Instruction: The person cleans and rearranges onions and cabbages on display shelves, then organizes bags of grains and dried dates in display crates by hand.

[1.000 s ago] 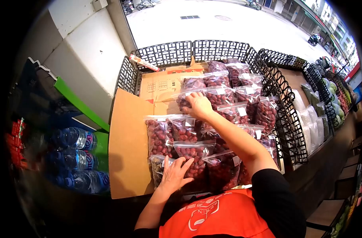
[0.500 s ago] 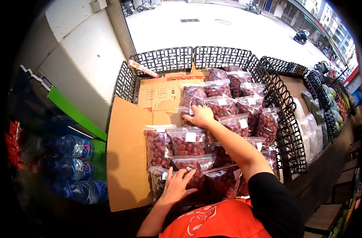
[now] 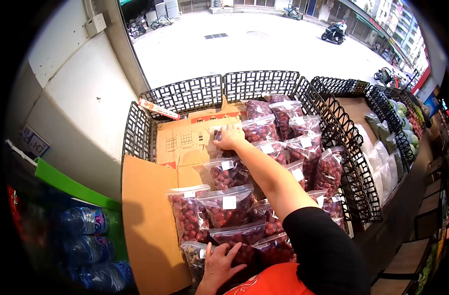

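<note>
Clear zip bags of dark red dates (image 3: 226,204) stand in rows in a cardboard-lined display, several with white labels. My right hand (image 3: 229,137) reaches to the back left of the rows. Its fingers curl over the top of a bag of red dates there, most of which the hand hides. Just in front of it stands another labelled bag (image 3: 228,175). Near me, my left hand (image 3: 220,265) lies with fingers spread against the front bags. Beside it is a bag of lighter brown pieces (image 3: 193,256), whose kind I cannot make out.
Black lattice fencing (image 3: 261,83) rims the display. A cardboard flap (image 3: 148,216) stands on the left, near large water bottles (image 3: 87,221) and a green panel (image 3: 72,184). White bags (image 3: 382,172) fill a crate at right. A scooter rider (image 3: 336,32) is on the street.
My right hand has moved from one bag to the bag behind it, farther back and left. My left hand stays at the front bags. The view has shifted, and the scooter has moved left.
</note>
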Tool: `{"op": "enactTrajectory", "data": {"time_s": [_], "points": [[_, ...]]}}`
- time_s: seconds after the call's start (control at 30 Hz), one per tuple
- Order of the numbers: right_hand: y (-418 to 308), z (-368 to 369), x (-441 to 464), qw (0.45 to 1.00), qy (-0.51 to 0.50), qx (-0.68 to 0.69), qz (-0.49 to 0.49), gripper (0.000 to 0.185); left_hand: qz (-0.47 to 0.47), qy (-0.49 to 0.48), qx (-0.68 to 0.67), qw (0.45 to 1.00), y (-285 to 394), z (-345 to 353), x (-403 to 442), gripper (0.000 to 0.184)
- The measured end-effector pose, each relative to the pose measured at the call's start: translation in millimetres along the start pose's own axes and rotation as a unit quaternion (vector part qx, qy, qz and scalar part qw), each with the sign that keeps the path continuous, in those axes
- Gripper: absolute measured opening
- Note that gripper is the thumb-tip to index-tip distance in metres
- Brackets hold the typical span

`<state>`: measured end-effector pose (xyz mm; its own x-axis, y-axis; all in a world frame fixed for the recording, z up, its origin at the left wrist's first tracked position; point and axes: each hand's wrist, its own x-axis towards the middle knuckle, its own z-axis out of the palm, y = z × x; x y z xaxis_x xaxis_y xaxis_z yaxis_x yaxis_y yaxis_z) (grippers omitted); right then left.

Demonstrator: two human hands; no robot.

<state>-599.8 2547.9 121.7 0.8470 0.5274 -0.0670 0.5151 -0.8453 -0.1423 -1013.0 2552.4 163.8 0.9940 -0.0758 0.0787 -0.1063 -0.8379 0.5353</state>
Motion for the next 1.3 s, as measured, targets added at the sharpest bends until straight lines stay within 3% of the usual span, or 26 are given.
{"op": "enactTrajectory", "data": {"time_s": [0.1,0.23,0.5,0.67,0.8,0.83,0.87,1.0,1.13,1.3], "points": [[-6,-9,-1,0.999,-0.041,-0.026,-0.025,0.070,-0.005,-0.001,0.000,1.000,-1,1,1,0.069],[-20,-1,-20,0.997,-0.007,-0.042,-0.059,0.069,-0.004,0.001,-0.001,1.000,-1,3,3,0.072],[-4,-24,-24,0.983,-0.108,0.097,-0.109,0.066,-0.003,-0.002,0.009,1.000,2,-1,3,0.072],[18,-52,-90,0.942,0.105,0.172,-0.267,0.046,-0.015,0.014,0.002,1.000,5,-6,-1,0.069],[21,-52,-169,0.947,0.087,0.140,-0.275,0.043,-0.044,0.058,0.008,0.997,5,0,-7,0.063],[20,-43,-184,0.960,0.021,0.082,-0.266,0.045,-0.038,0.063,0.022,0.997,4,5,-8,0.063],[15,-32,-200,0.971,0.027,0.038,-0.235,0.048,-0.031,0.068,0.037,0.997,2,10,-8,0.064],[14,-29,-198,0.977,0.012,0.032,-0.212,0.046,-0.033,0.064,0.046,0.996,5,8,-8,0.065],[20,-40,-214,0.966,0.068,0.103,-0.227,0.042,-0.040,0.079,0.069,0.994,15,-1,-18,0.062],[32,-80,-282,0.952,0.084,0.187,-0.228,0.040,-0.126,0.134,0.082,0.980,7,3,-57,0.068]]}}
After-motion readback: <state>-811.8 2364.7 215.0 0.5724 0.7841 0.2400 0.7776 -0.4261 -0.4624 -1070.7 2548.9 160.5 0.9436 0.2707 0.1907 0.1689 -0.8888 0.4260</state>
